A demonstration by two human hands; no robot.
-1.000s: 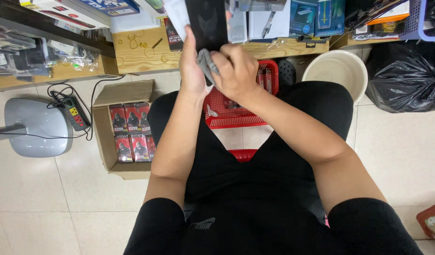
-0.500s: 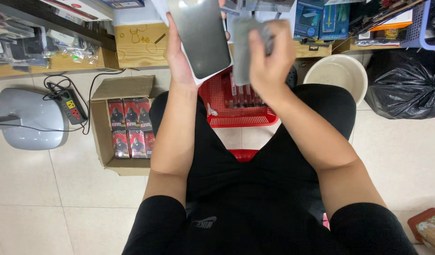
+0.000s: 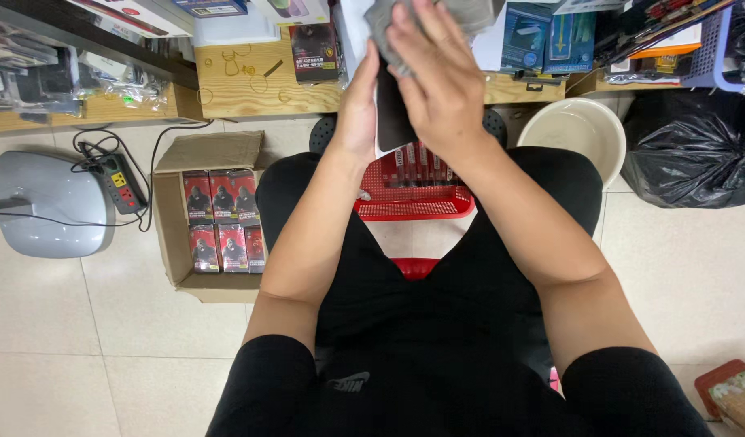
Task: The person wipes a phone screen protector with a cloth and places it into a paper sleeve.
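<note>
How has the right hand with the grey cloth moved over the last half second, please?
Yes: the right hand has shifted left, away from the white bucket, pressing the grey cloth onto the dark phone.

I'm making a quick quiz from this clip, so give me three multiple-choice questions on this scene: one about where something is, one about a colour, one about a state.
1. Where does the open brown cardboard box of red packets stand?
A. On the tiled floor by the person's left leg
B. On the wooden shelf
C. Inside the red plastic basket

2. What colour is the perforated plastic basket under the hands?
A. Blue
B. Red
C. White

3. What is the right hand doing?
A. Hanging free at the side
B. Resting on the knee
C. Pressing a grey cloth on the flat dark slab in the left hand

Answers: 1 A, the box sits on floor tiles beside the thigh. 2 B, its mesh walls are red. 3 C, the fingers bear on cloth over the slab, which the left hand's grip holds.
</note>
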